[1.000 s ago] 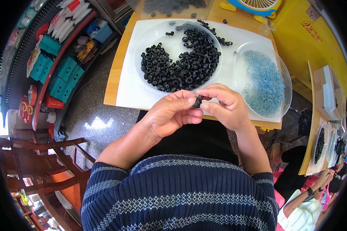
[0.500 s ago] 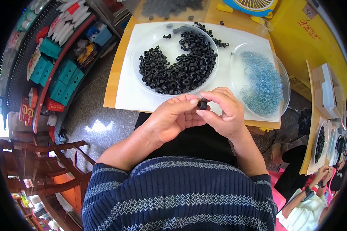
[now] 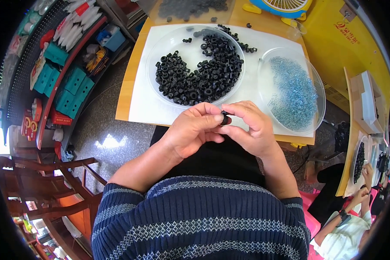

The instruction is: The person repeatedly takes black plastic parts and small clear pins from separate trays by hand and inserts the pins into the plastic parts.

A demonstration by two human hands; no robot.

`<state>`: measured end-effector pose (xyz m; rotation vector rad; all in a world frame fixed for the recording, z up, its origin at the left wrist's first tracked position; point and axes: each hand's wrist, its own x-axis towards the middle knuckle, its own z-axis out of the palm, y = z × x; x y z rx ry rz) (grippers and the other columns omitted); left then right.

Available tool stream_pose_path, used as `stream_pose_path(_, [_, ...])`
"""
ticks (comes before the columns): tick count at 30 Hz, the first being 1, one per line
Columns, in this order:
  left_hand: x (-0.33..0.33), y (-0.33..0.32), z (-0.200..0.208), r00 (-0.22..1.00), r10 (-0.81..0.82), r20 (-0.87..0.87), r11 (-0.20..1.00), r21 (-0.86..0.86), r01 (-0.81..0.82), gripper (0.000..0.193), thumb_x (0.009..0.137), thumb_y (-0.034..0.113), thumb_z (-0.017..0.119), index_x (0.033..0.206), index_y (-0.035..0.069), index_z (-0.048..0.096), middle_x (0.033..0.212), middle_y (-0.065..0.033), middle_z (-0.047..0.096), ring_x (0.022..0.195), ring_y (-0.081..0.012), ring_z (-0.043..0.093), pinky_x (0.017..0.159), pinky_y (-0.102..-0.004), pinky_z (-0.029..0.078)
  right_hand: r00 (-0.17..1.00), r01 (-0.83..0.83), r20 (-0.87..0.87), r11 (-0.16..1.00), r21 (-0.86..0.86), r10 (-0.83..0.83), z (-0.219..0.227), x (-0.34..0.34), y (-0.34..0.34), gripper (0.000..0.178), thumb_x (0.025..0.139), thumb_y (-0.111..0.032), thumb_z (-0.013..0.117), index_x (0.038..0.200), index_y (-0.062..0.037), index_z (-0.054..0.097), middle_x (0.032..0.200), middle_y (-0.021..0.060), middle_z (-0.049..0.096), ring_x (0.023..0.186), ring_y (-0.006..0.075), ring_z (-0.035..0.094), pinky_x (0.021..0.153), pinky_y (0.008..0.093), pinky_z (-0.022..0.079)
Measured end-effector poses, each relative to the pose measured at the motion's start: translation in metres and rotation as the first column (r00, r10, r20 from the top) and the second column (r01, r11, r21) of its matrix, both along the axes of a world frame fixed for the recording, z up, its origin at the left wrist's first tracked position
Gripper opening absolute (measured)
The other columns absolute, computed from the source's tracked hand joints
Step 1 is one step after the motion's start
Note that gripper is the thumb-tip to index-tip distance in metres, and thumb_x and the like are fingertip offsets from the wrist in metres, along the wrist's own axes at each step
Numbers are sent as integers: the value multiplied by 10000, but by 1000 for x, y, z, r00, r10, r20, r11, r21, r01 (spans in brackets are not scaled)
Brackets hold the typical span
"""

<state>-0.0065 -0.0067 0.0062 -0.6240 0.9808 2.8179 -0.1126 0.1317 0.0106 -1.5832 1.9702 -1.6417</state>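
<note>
Between the fingertips of both hands is a small round black rubber-like part [image 3: 225,118], partly hidden by the fingers. My left hand [image 3: 197,128] is closed on it with thumb and forefinger. My right hand [image 3: 252,128] pinches its other side, thumb below and forefinger above. Just beyond the hands stands a round clear tray [image 3: 154,80] holding a heap of small black ring-shaped parts [image 3: 203,78]. To its right a second clear tray [image 3: 320,97] contains many tiny pale blue, glassy-looking pieces [image 3: 294,97]. Both trays rest on a white sheet [image 3: 138,102].
The wooden table [image 3: 125,93] carries loose black parts beyond the tray, a clear bag of them [image 3: 193,11] and a blue and yellow fan [image 3: 284,8]. Shelves [image 3: 69,65] and a wooden chair [image 3: 73,173] stand left. At right, another person [image 3: 346,232] works at a second table [image 3: 349,169].
The black part has turned and is more covered by my fingers; both hands have shifted slightly. The other person's hand has moved up toward the tray of black parts.
</note>
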Motion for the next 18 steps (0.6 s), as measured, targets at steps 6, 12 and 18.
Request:
stream_pose_path(6, [2, 5, 6, 999, 7, -42, 962, -273, -18, 149, 791, 34, 572, 922, 26, 502, 826, -69, 582, 701, -146, 598, 639, -258, 513, 934, -35, 357, 996, 87, 2, -6, -1, 7, 157, 770, 24, 558, 922, 11, 595, 850, 74, 605, 763, 109, 553, 664, 208, 432])
stream_pose_path(12, [3, 6, 7, 995, 1, -97, 905, -422, -42, 215, 791, 21, 566, 987, 11, 479, 850, -63, 574, 722, -125, 585, 655, -242, 499, 854, -59, 520, 995, 78, 10, -4, -3, 8, 128, 782, -33, 560, 893, 2, 613, 810, 66, 605, 736, 110, 569, 649, 225, 449])
stream_pose_path(18, [4, 10, 12, 993, -7, -116, 825, -562, -60, 258, 779, -7, 569, 1017, 12, 472, 871, -56, 567, 777, -96, 562, 699, -216, 477, 929, -42, 371, 994, 100, 2, -5, -2, 6, 110, 766, -24, 570, 862, -12, 623, 779, 71, 604, 706, 127, 569, 621, 230, 446])
